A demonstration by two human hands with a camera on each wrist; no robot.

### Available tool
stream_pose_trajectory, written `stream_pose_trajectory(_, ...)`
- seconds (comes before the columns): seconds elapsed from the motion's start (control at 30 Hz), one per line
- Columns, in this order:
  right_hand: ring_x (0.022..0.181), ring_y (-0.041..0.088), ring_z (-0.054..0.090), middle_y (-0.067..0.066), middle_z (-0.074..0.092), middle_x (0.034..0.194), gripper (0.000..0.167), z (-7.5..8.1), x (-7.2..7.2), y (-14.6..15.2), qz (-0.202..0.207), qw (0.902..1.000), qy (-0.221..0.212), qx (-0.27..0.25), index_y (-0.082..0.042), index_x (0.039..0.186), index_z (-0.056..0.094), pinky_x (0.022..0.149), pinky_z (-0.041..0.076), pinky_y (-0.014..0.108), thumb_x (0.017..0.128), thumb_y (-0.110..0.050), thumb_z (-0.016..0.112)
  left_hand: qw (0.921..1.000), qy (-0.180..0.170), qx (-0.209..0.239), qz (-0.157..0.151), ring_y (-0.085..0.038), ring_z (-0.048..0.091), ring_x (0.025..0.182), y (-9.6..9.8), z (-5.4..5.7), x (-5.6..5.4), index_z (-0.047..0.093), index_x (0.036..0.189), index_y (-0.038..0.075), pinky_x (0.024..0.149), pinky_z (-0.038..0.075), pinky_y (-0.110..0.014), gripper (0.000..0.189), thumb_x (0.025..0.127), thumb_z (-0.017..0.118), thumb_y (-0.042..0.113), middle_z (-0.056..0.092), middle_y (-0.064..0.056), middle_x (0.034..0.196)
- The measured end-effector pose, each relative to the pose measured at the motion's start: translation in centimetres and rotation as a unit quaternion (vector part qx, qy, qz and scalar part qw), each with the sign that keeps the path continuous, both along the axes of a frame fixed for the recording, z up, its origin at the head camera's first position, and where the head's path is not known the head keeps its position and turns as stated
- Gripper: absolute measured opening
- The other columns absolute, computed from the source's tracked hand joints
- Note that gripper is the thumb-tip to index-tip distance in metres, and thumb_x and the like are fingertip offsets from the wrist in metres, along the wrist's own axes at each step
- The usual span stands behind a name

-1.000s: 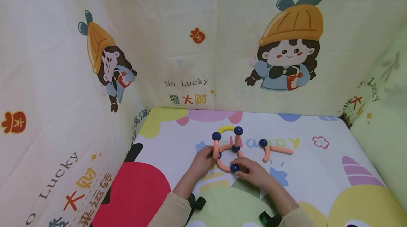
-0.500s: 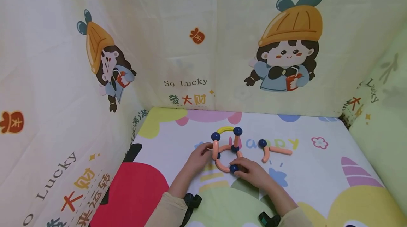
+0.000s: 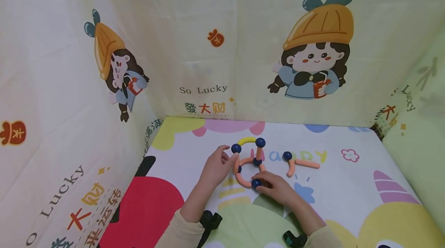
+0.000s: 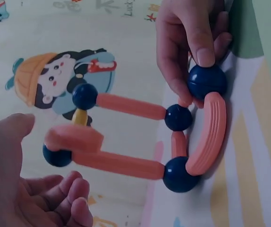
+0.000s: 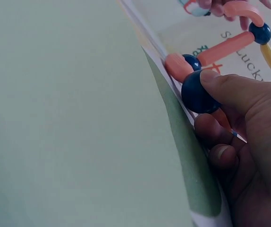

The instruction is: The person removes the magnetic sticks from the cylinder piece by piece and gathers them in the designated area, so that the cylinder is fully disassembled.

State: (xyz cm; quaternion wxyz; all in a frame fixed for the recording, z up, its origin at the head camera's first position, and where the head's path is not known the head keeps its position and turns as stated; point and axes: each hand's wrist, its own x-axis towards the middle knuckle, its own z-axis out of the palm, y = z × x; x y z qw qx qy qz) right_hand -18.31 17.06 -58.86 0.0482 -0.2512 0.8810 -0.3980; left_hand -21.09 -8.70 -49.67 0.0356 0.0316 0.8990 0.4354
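Observation:
A magnetic stick-and-ball frame of pink rods and dark blue balls stands on the table, its curved rods forming a ring at the base. Two upright rods carry balls joined by a yellow curved rod. My left hand is beside the upper left ball, thumb and fingers spread apart. Between them, a pink curved rod sticks out from that ball in the left wrist view. My right hand pinches the near ball of the ring, thumb on top and fingers beneath.
To the right lie a loose blue ball, a short curved pink rod and a straight pink rod. Printed cloth walls enclose the patterned table at the back and sides.
My left hand has shifted up from the left upright towards the upper left ball, and its fingers have spread. The right hand stays on the near ball.

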Motion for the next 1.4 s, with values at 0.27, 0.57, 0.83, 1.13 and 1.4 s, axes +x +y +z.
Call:
stream_pose_trajectory(0.27,0.086,0.004,0.052,-0.019,0.062,0.109,0.032,0.0,0.0,0.0,-0.008,0.9999,0.005,0.007,-0.032,0.126,0.064,0.077,0.044,0.022,0.095,-0.037,0.066,0.9992,0.001,-0.04,0.002,-0.015,0.053,0.063,1.0,0.9,0.7,0.045,0.144,0.018,0.055,0.044,-0.028,0.076,0.088,0.059,0.067,0.058,0.002,0.08)
stream_pose_trajectory(0.57,0.085,0.005,0.052,-0.019,0.061,0.107,0.032,-0.1,-0.2,0.1,-0.01,1.0,0.0,0.002,-0.034,0.126,0.064,0.075,0.043,0.022,0.094,-0.04,0.066,0.998,0.032,-0.053,-0.007,-0.014,0.049,0.058,1.2,1.1,0.7,0.047,0.145,0.014,0.051,0.041,-0.026,0.064,0.094,0.06,0.049,0.054,0.003,0.073)
stream_pose_trajectory(0.83,0.089,0.005,0.052,-0.02,0.062,0.111,0.033,-0.3,-0.3,0.1,-0.01,0.9999,-0.001,0.005,-0.034,0.127,0.064,0.079,0.045,0.023,0.094,-0.041,0.065,0.9981,0.052,-0.028,-0.015,-0.013,0.05,0.058,1.4,1.1,0.9,0.057,0.137,0.024,0.051,0.041,-0.027,0.05,0.096,0.058,0.052,0.053,0.003,0.065)
stream_pose_trajectory(1.13,0.086,0.005,0.052,-0.019,0.061,0.108,0.033,-0.4,-0.2,0.2,-0.008,1.0,-0.002,0.002,-0.032,0.127,0.064,0.077,0.044,0.022,0.095,-0.039,0.065,0.9971,0.067,-0.034,-0.006,-0.012,0.051,0.062,0.7,0.4,0.4,0.058,0.137,0.015,0.054,0.044,-0.024,0.048,0.095,0.063,0.04,0.056,0.005,0.072)
stream_pose_trajectory(1.4,0.087,0.005,0.052,-0.018,0.061,0.112,0.032,-0.4,-0.1,0.2,-0.008,1.0,0.001,-0.001,-0.032,0.126,0.064,0.077,0.044,0.022,0.095,-0.038,0.065,0.9984,0.048,0.03,0.011,-0.012,0.057,0.07,-0.9,-1.9,-1.2,0.066,0.123,0.018,0.061,0.048,-0.026,0.036,0.095,0.064,0.04,0.062,0.004,0.083)
